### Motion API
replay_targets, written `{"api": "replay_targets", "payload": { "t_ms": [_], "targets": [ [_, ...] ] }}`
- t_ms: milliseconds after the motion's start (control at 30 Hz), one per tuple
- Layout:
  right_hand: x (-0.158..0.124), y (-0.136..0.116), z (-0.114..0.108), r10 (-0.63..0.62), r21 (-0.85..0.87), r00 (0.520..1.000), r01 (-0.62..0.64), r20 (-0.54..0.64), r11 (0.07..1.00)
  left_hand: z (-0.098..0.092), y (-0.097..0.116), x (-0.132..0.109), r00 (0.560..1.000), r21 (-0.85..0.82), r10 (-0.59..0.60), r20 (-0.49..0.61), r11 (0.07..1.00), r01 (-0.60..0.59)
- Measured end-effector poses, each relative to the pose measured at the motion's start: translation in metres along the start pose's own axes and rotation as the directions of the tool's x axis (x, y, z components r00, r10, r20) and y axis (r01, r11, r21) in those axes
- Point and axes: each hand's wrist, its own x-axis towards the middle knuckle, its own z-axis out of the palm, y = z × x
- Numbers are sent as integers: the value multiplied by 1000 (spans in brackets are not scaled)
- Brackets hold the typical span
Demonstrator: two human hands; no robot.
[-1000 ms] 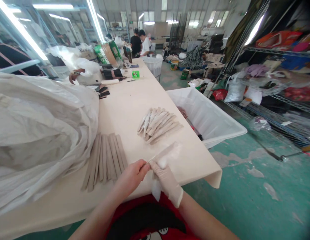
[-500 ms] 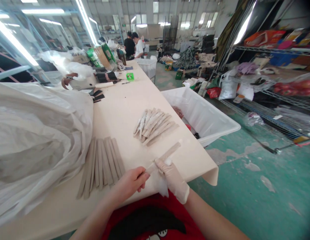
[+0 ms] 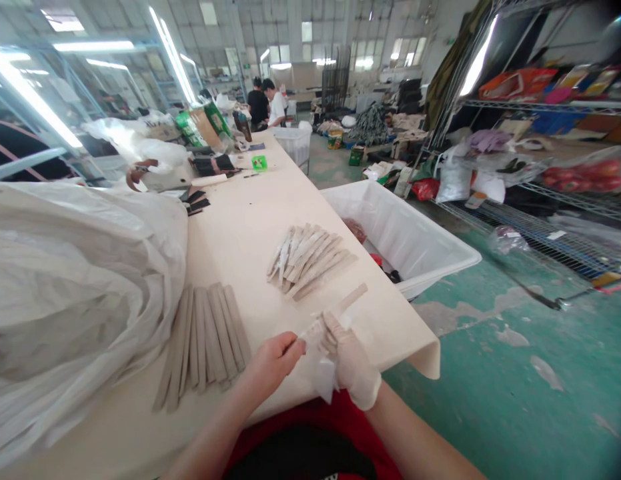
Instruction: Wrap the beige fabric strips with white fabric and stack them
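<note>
The bare left hand (image 3: 275, 360) is pinching the near end of one tan strip (image 3: 351, 297), fingers narrow. The gloved right hand (image 3: 353, 363) is gripping the strip's middle together with one white cloth (image 3: 323, 380), just above the table (image 3: 250, 200) by its near right edge. Two groups of strips are lying there: a flat row (image 3: 205, 340) near left, perhaps eight, and a fanned heap (image 3: 307, 257) farther off. One white bin (image 3: 415, 233) is standing to the right.

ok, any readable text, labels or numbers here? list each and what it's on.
None legible.
Green printed packs at the far end of the cream table: print too small to read.
Orange plastic bag on the metal wire shelf: print blurred.
Held tan flat strip: no marking visible.
</note>
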Motion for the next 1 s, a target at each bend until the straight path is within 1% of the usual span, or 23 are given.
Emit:
{"api": "replay_targets", "payload": {
  "t_ms": [67, 100, 167, 200, 233, 267, 333, 367, 400, 433, 500, 533, 567, 633, 700, 767, 833, 867, 900, 933, 1000],
  "targets": [
    [-2, -1, 3, 83, 61, 995, -86, 50, 994, -1, 8, 16, 998, 32, 27, -58, 999, -26],
    [-2, -4, 2, 112, 117, 991, -120, 70, 986, -4, 13, 27, 995, 62, 38, -96, 998, -33],
    [0, -15, -2, 117, 233, 983, -148, 140, 961, -17, 26, 52, 980, 146, 61, -188, 989, -33],
    [3, -21, -5, 117, 281, 978, -163, 172, 946, -25, 32, 63, 972, 212, 68, -224, 977, -20],
    [5, -27, -8, 122, 307, 972, -181, 202, 934, -33, 38, 73, 966, 238, 76, -248, 971, -15],
    [7, -33, -10, 125, 314, 965, -195, 230, 929, -39, 44, 81, 954, 265, 92, -285, 964, -14],
    [8, -39, -13, 100, 303, 956, -185, 275, 935, -44, 51, 87, 909, 328, 166, -382, 944, -34],
    [8, -41, -12, 77, 300, 951, -170, 298, 938, -41, 52, 86, 892, 351, 207, -402, 935, -58],
    [8, -41, -11, 54, 300, 947, -153, 315, 942, -36, 52, 81, 895, 350, 234, -379, 932, -95],
    [7, -41, -9, 29, 301, 946, -132, 324, 944, -29, 49, 75, 919, 310, 239, -313, 940, -139],
    [4, -40, -5, -4, 306, 946, -101, 324, 947, -11, 40, 58, 973, 133, 201, -110, 973, -186],
    [3, -39, -2, -13, 308, 947, -91, 320, 947, -3, 35, 50, 983, 48, 177, -43, 983, -175],
    [2, -38, 0, -19, 307, 950, -83, 313, 948, 4, 30, 43, 988, -12, 155, -9, 988, -155],
    [0, -35, 3, -15, 287, 961, -68, 277, 956, 11, 25, 31, 993, -57, 115, -25, 992, -116],
    [-2, -32, 4, -6, 206, 980, -35, 198, 978, 9, 24, 22, 993, -43, 99, -64, 994, -102],
    [-4, -28, 2, -46, 71, 993, 38, 111, 997, 2, 28, 15, 984, 4, 138, -116, 990, -138],
    [-5, -23, -2, -106, -63, 992, 110, 63, 992, -5, 32, 11, 964, 73, 207, -169, 978, -197],
    [-7, -19, -4, -106, -94, 992, 112, 62, 989, -7, 33, 9, 954, 93, 233, -186, 971, -219],
    [-8, -15, -6, -82, -90, 993, 89, 82, 992, -8, 34, 8, 950, 97, 241, -196, 969, -226],
    [-11, -11, -7, -48, -64, 991, 57, 125, 996, -8, 34, 6, 952, 84, 232, -200, 972, -219],
    [-18, -2, -5, -5, -21, 968, 11, 249, 1000, -4, 31, 5, 960, 27, 191, -203, 982, -189]
  ]
}}
